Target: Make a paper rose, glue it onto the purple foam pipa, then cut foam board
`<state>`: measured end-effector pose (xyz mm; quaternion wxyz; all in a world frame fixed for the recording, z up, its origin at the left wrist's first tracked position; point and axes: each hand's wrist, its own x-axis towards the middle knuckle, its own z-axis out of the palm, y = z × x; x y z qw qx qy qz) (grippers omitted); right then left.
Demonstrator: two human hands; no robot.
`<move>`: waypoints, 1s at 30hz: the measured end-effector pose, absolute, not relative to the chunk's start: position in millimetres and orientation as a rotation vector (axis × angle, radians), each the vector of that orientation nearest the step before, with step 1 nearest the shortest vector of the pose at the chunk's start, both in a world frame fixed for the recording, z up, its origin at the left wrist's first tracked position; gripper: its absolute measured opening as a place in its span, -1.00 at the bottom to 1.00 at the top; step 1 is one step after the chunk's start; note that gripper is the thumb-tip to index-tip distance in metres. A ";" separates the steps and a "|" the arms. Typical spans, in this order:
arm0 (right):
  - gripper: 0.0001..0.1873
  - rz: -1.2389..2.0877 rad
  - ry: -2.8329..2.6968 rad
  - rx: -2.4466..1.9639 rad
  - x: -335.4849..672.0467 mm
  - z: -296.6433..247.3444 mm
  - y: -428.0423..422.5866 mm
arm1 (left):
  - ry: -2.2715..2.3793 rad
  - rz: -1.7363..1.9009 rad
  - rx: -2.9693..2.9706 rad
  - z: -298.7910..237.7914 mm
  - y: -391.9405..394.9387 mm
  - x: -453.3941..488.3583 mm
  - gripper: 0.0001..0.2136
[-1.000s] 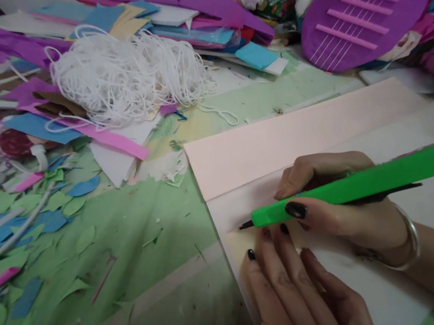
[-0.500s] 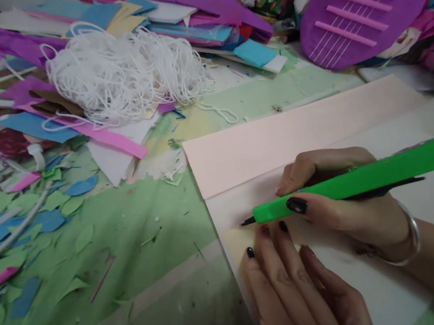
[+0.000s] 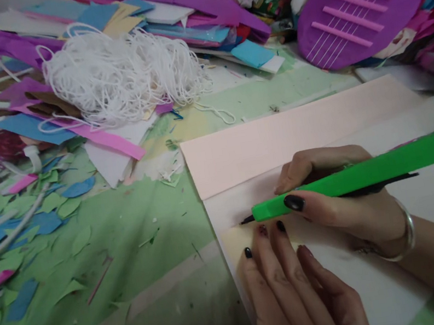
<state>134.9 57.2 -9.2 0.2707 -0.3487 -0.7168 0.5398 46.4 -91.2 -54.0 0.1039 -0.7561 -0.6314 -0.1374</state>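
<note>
My right hand (image 3: 331, 199) is closed around a thick green pen (image 3: 392, 162) with a black tip. The tip meets the upper edge of a pale yellow piece of paper (image 3: 234, 243). My left hand (image 3: 292, 288) lies over that piece with its fingers stretched out and dark nails showing, pressing it down. Under both hands is a white sheet (image 3: 430, 221), and a pale pink sheet (image 3: 291, 133) shows along its far side. The rest of the yellow piece is hidden below my left hand.
A tangled heap of white cord (image 3: 122, 73) sits at the back left among coloured paper scraps. Green and blue cut leaf shapes (image 3: 75, 189) are scattered on the left of the green-covered table (image 3: 159, 294). A purple oval (image 3: 362, 10) with pink strips stands at the back right.
The whole view has shifted very slightly. My hands and the pen keep nearly the same position on the paper.
</note>
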 end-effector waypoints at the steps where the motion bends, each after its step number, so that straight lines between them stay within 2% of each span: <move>1: -0.75 1.452 -1.926 -0.938 134.9 -9.2 57.3 | -1.890 -0.388 -2.223 -53.0 -91.4 47.1 -0.72; 6: -0.73 1.407 -1.929 -0.959 137.5 -9.3 59.6 | -1.798 -0.388 -2.317 -57.8 -92.4 39.9 -0.71; 13: -0.74 1.408 -1.934 -0.960 139.4 -10.3 61.1 | -1.603 -0.379 -2.173 -63.8 -87.1 38.2 -0.80; 18: -0.73 1.422 -1.891 -0.931 138.7 -10.8 60.0 | -1.614 -0.416 -2.226 -55.4 -84.6 43.1 -0.77; 26: -0.75 1.440 -1.884 -0.929 137.2 -10.9 59.8 | -1.546 -0.421 -2.232 -55.6 -83.2 35.0 -0.82; 30: -0.75 1.423 -1.910 -0.935 136.3 -10.1 59.6 | -1.696 -0.419 -2.304 -59.0 -89.2 36.8 -0.78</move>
